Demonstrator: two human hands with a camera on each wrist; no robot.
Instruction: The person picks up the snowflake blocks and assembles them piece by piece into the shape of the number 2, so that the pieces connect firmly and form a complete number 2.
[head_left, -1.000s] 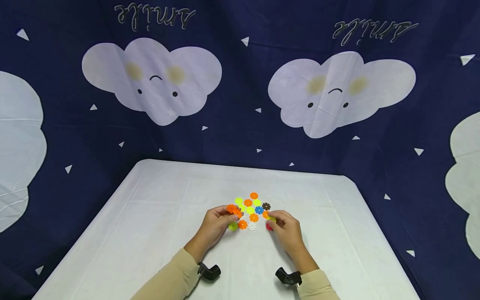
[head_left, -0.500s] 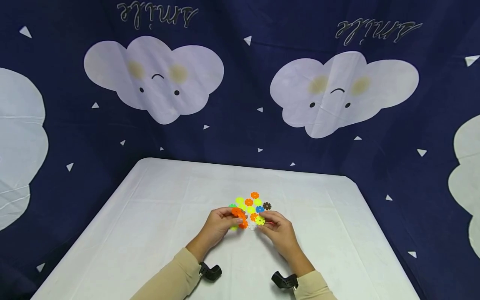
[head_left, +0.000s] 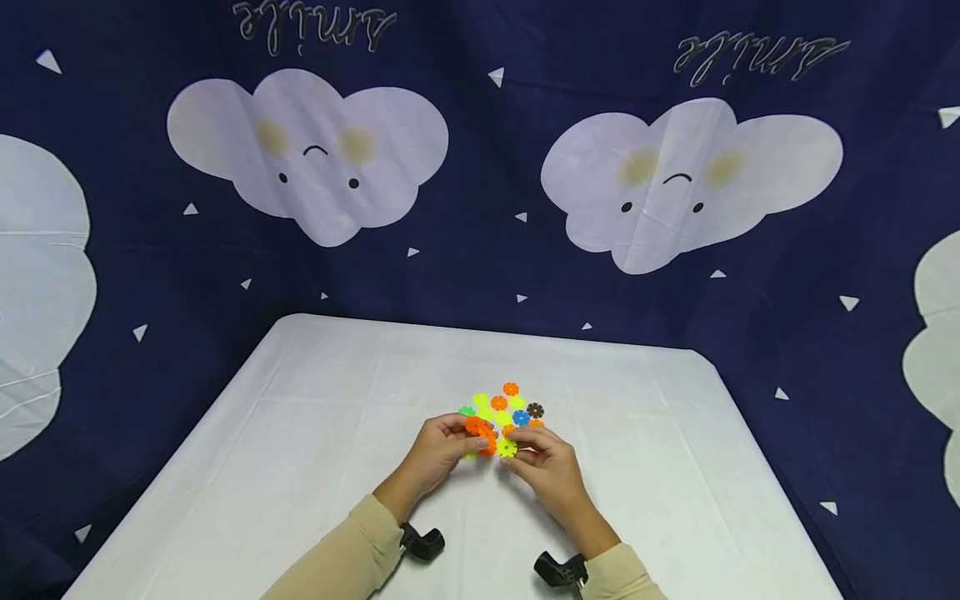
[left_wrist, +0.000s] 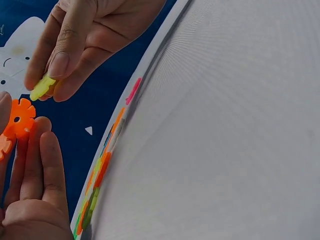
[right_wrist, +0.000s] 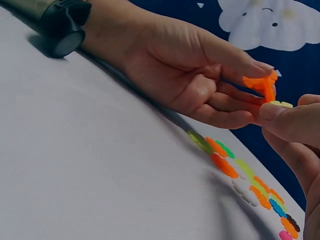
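Plainly, most of the background is filled by a dark blue curtain [head_left: 480, 279], printed with white clouds [head_left: 307, 150]. Before it is set a white tabletop [head_left: 337, 383], both far corners rounded. Over its near side two forearms are extended, covered by a beige left sleeve [head_left: 337, 550] and right sleeve [head_left: 621, 575].

The left hand [head_left: 438, 454] and right hand [head_left: 551, 467] are held above the tabletop, well in from its left and right edges. Black wrist cameras [head_left: 422, 543] are worn, one on each wrist.

A scatter of flower-shaped discs [head_left: 499, 403] is laid flat midway between the side edges, mostly on the far-edge side of the hands. Orange, yellow and green are noted, with a blue disc [head_left: 521, 417] and a brown disc [head_left: 535, 410]. In the right wrist view a white disc [right_wrist: 244, 192] and a pink disc [right_wrist: 285, 235] are also seen.

An orange cluster [head_left: 476, 426] is pinched between left thumb and fingers. A single yellow disc [head_left: 507, 447] is gripped by right thumb and fingertips, just beside the cluster; contact cannot be told.
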